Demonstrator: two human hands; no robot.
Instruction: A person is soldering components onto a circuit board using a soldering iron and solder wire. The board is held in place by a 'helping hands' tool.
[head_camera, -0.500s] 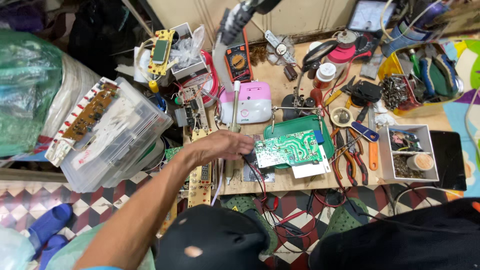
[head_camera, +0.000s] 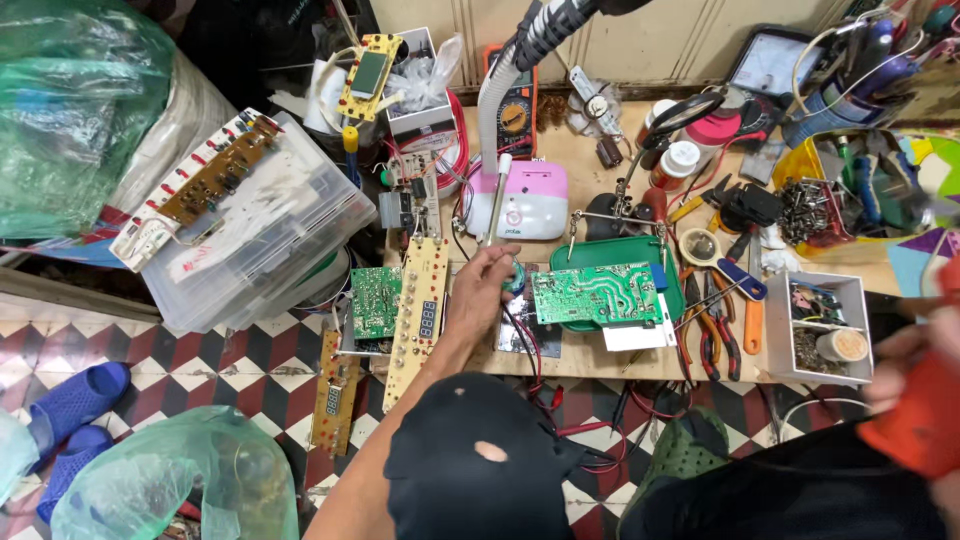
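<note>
Head view shows my left hand, arm stretched forward, fingers pinched on one small teal part, perhaps a wire coil. Just right of that grip lies one green circuit board on a green tray; left of it, two tan display boards. My right hand is blurred; I cannot tell its grip on something orange.

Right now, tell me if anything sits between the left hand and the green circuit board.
Nothing visible blocks it. The left hand rests just left of the green circuit board, with only a small teal part at its fingertips between them.
</note>
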